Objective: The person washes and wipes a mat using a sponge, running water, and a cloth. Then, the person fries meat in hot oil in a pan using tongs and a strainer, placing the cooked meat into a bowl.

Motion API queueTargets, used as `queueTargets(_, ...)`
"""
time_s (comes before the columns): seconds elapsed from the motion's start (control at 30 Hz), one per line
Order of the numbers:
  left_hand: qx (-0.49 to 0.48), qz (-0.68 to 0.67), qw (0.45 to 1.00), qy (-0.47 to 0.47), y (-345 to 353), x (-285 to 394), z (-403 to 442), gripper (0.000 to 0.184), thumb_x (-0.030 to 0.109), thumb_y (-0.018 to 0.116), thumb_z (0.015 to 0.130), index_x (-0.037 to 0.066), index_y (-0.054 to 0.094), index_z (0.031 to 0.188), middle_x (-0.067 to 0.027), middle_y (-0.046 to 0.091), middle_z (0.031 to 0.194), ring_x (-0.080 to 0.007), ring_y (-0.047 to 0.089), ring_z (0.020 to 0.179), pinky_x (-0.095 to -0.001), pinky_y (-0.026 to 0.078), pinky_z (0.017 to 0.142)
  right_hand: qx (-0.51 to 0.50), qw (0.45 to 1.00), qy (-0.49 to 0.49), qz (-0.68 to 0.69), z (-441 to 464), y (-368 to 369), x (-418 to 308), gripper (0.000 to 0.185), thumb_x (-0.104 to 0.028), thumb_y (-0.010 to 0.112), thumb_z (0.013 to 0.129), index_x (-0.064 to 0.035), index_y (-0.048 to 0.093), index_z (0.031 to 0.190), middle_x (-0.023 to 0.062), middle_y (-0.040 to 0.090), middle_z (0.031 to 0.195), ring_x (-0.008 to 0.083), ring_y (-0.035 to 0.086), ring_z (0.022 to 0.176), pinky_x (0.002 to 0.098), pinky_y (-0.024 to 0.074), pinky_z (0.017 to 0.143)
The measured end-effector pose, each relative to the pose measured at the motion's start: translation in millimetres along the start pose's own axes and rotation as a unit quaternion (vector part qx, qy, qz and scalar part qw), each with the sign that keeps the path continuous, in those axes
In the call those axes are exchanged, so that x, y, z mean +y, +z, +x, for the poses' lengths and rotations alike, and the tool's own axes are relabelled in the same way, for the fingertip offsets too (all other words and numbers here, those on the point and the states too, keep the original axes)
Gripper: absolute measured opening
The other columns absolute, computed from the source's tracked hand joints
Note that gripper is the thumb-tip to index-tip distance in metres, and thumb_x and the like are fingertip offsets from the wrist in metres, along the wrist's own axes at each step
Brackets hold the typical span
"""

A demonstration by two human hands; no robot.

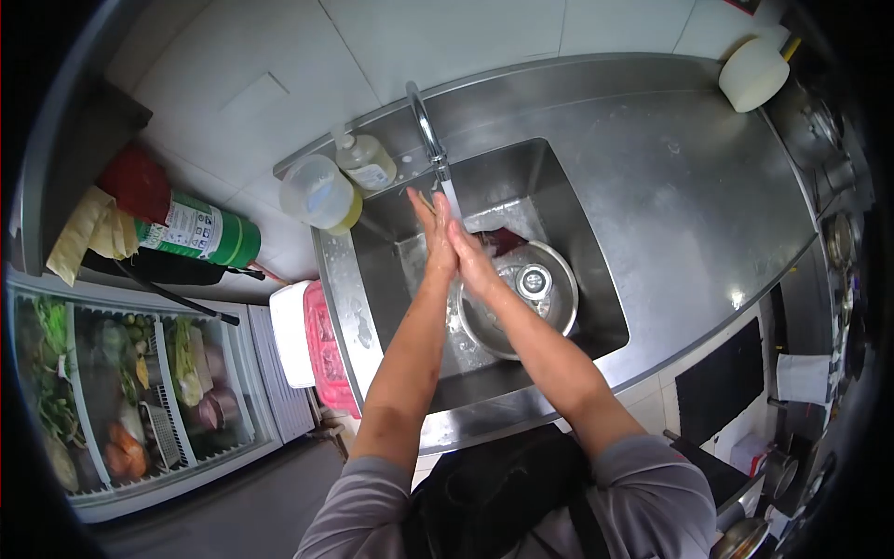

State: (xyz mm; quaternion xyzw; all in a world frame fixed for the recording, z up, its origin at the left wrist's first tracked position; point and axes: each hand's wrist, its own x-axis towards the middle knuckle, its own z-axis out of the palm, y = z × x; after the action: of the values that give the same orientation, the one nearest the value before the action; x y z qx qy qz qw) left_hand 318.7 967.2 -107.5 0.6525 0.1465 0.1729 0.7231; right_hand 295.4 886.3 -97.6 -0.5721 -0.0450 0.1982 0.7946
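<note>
Palm to palm, my left hand (436,240) and my right hand (471,258) meet under the water stream (453,197) from the faucet (426,129). The fingers of both hands are stretched out, and I see nothing held between them. Below the hands, the sink (596,307) holds a round metal bowl (566,321). Inside the bowl is a small round metal object (534,281), its kind unclear. A dark red item (503,241) lies by the bowl's far rim, partly hidden by my right hand.
Left of the faucet stand a pump bottle (367,163) and a clear plastic tub (317,191) with yellow in it. A steel counter (689,214) extends right. An open drawer of vegetables (130,391) and a pink-and-white container (321,345) are at left.
</note>
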Motion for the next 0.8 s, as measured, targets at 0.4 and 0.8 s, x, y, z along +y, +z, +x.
queueTargets(0.4, -0.15, -0.18, 0.964, -0.128, 13.3, 24.4, -16.6, 0.087, 0.055, 0.054, 0.094, -0.001, 0.019, 0.152, -0.0151, 0.028, 0.155, -0.0249, 0.034, 0.139, -0.0378, 0.027, 0.114, 0.055, 0.975, -0.135, -0.17, 41.7, -8.7, 4.7, 0.066, -0.053, 0.021, 0.102, -0.0111, 0.025, 0.153, 0.0191, 0.018, 0.158, 0.0358, 0.01, 0.148, 0.0397, 0.0086, 0.119)
queueTargets(0.8, -0.114, -0.145, 0.978, -0.102, -17.3, 22.2, -17.3, 0.038, 0.023, 0.053, 0.101, -0.005, 0.053, 0.128, -0.0123, 0.06, 0.121, -0.0185, 0.057, 0.11, -0.0306, 0.046, 0.095, 0.234, 0.913, -0.208, -0.262, 38.3, 3.4, 14.3, 0.037, -0.032, 0.067, 0.087, -0.0092, 0.058, 0.114, 0.0164, 0.063, 0.11, 0.0368, 0.056, 0.105, 0.0474, 0.038, 0.096)
